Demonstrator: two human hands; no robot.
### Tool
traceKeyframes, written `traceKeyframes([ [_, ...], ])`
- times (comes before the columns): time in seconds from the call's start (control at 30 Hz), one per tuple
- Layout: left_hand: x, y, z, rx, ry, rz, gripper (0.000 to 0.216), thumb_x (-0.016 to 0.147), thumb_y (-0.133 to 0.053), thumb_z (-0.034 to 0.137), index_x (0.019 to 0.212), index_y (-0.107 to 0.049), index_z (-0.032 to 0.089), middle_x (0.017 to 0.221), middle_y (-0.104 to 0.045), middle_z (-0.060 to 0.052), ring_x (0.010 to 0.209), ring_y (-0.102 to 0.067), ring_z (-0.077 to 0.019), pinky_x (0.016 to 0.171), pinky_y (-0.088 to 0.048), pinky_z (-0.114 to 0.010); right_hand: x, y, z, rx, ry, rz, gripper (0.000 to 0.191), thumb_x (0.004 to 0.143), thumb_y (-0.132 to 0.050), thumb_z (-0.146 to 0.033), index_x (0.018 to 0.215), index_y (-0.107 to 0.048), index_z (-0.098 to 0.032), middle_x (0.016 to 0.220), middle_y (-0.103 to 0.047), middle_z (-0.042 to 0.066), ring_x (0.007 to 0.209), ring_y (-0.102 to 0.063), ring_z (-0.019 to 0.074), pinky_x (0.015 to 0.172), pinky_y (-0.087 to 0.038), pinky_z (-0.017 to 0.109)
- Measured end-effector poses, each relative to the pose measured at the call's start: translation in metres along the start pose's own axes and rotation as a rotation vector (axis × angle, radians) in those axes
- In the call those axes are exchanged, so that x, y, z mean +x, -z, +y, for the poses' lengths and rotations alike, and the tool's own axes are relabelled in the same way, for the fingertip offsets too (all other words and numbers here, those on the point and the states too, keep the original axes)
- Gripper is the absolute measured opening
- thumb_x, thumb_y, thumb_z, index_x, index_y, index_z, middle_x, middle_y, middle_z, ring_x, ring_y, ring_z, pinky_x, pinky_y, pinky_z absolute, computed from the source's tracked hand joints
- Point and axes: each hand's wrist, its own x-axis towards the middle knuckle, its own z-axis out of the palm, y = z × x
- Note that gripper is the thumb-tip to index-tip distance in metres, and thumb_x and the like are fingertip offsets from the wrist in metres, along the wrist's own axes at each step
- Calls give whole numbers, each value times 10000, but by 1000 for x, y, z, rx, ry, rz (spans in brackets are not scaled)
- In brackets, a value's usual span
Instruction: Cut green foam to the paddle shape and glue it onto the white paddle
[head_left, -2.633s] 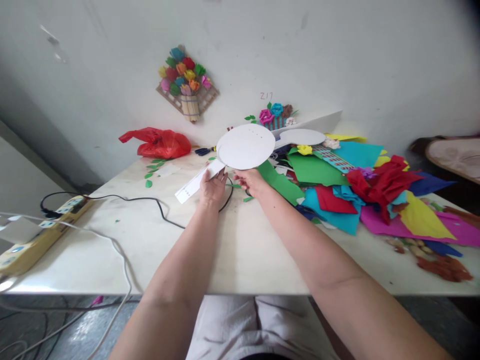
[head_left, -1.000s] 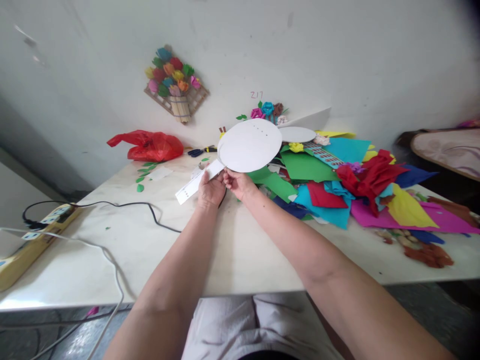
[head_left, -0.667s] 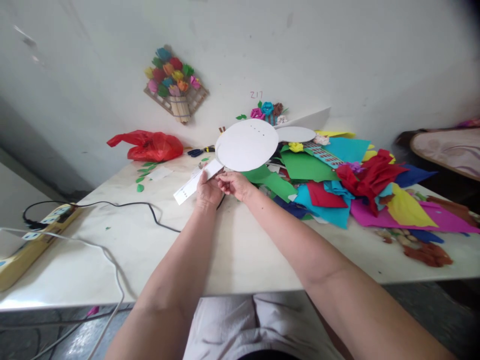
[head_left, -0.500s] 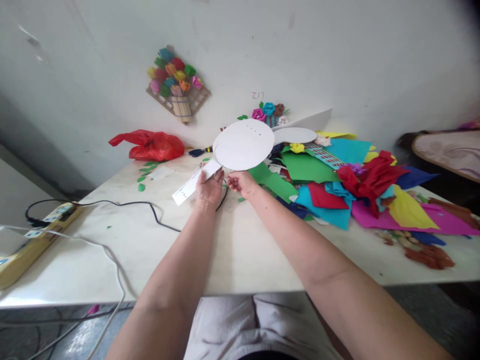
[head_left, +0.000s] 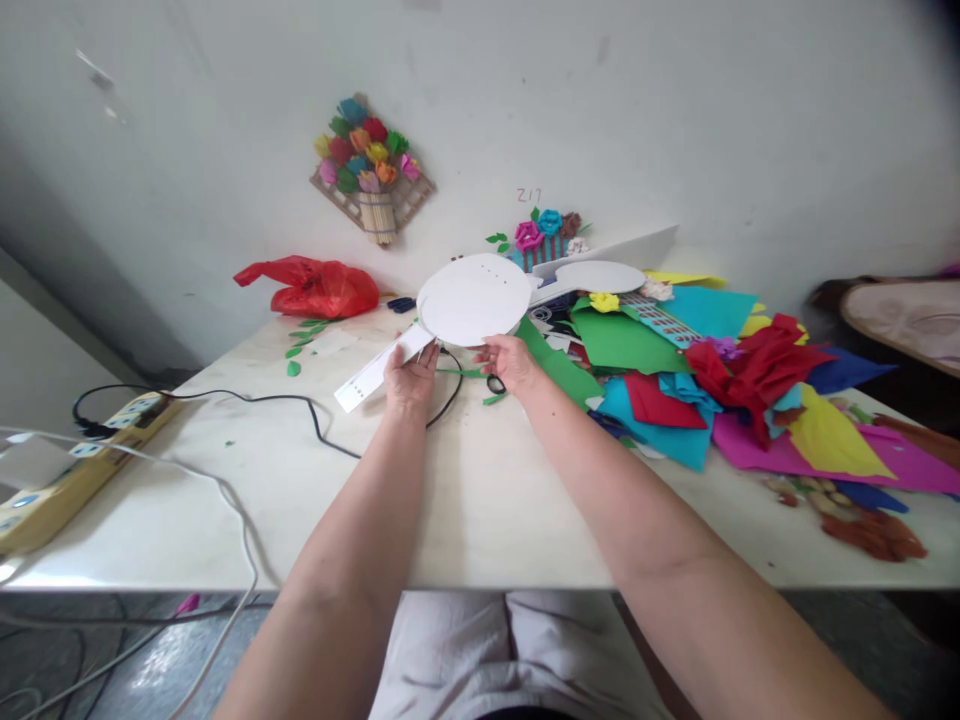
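A white paper cut-out, a round disc [head_left: 474,299] with a long strip handle [head_left: 373,368], is held over the white table [head_left: 480,500]. My left hand [head_left: 409,375] is closed on the strip where it meets the disc. My right hand [head_left: 510,362] pinches the disc's lower right edge. The disc tilts nearly flat, with a few small dots near its far rim. A black cable [head_left: 315,420] loops under my hands.
A heap of coloured paper sheets [head_left: 720,390] covers the table's right side. A second white disc [head_left: 600,276] lies behind. A red plastic bag [head_left: 315,287] and green paper leaves [head_left: 304,340] sit at back left. A yellow power strip [head_left: 82,455] lies at left. Paper flower crafts [head_left: 371,165] hang on the wall.
The disc has tipped from nearly upright to flatter and lower. My right hand has slid from the neck out along the disc's lower edge. My left hand keeps its hold on the strip.
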Motion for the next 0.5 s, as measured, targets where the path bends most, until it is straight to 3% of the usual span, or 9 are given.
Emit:
traceKeyframes([
  [0.27, 1, -1, -8, 160, 36, -17, 159, 877, -492, 265, 831, -597, 155, 806, -700, -84, 800, -686, -185, 904, -486, -354, 6, -5, 12, 105, -45, 14, 62, 863, -570, -165, 841, -592, -112, 604, -673, 33, 442, -592, 106, 366, -411, 180],
  [0.5, 2, 3, -14, 314, -36, -93, 183, 864, -562, 323, 824, -626, 156, 759, -690, -53, 733, -672, -158, 855, -494, -306, 4, -9, 17, 63, -103, 14, 116, 899, -553, -204, 842, -573, -105, 583, -674, 34, 335, -491, 71, 321, -362, 172],
])
